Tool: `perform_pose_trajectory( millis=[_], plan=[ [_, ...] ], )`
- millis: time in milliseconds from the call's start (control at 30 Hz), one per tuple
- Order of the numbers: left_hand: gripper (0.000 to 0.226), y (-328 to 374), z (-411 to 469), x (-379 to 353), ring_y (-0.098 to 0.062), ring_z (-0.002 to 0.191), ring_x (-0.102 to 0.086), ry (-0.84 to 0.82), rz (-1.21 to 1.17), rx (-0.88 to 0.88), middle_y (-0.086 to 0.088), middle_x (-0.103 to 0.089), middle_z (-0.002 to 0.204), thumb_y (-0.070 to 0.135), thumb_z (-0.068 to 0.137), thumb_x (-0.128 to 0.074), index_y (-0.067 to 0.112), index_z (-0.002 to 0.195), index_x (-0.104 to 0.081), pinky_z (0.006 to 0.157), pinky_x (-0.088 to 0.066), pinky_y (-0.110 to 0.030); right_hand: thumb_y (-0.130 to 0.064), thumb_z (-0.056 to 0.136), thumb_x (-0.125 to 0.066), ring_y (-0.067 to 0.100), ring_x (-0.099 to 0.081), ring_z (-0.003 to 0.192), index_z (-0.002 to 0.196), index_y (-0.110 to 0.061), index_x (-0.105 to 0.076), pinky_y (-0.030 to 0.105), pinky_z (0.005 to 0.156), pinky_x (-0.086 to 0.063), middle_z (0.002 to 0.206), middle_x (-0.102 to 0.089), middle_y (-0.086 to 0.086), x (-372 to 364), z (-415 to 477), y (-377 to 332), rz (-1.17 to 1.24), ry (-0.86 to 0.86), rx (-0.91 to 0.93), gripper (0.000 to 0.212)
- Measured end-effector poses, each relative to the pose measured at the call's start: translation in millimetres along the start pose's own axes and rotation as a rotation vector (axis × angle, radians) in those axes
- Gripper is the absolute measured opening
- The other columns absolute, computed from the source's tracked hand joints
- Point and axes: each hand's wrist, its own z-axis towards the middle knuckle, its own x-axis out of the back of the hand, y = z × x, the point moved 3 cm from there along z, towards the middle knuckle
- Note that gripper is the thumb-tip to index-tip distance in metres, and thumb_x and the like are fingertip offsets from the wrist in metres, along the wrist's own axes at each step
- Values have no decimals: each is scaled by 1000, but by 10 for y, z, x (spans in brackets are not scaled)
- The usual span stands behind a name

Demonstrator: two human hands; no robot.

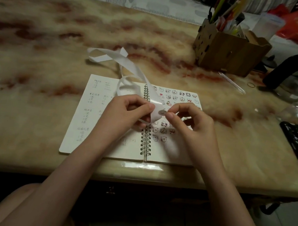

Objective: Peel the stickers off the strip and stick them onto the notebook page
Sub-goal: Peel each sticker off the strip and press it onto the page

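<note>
Currently mid-peel. The left hand (131, 109) pinches the glossy white backing strip (132, 66) just above the spiral-bound notebook (91, 123). The right hand (190, 119) has its fingers (171, 115) closed in a pinch on a small round sticker (162, 112) at the strip's curled end. I cannot tell whether its edge is lifted. Small cartoon stickers (176, 95) fill the upper right page in rows. Next, I judge: lift the thin sticker clean off and press it flat on the bare matte paper lower down. The strip's tail loops ribbon-like across the marbled desk (32, 73).
</note>
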Motion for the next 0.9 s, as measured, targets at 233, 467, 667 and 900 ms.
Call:
perform_pose_trajectory(
  millis=[233,467,667,900],
  plan=[
    [10,-23,12,14,-14,59,-65,24,18,-5,2,-68,60,15,88,-66,15,78,-69,63,-58,-29,-2,79,-71,4,-53,45,77,-5,-68,13,40,-37,67,-68,8,186,10,125,100,-81,-345,5],
    [12,-28,7,5,-10,59,-63,24,14,-5,4,-67,59,14,89,-65,15,78,-69,63,-57,-25,-3,76,-73,9,-53,43,74,-3,-72,10,46,-38,59,-69,-1,248,-2,188,-64,-130,-412,3],
    [11,-33,14,3,-11,62,-64,29,7,-1,3,-68,60,14,89,-65,15,78,-69,65,-57,-26,-4,77,-72,4,-50,39,69,-8,-71,9,41,-35,57,-68,-2,235,-13,190,-130,-164,-447,9],
    [11,-26,8,0,-10,60,-64,29,5,-3,4,-67,59,14,89,-65,14,78,-69,63,-57,-24,-1,78,-71,2,-49,39,72,-4,-70,8,41,-35,64,-69,5,225,-17,189,-133,-164,-455,6]
  ],
)
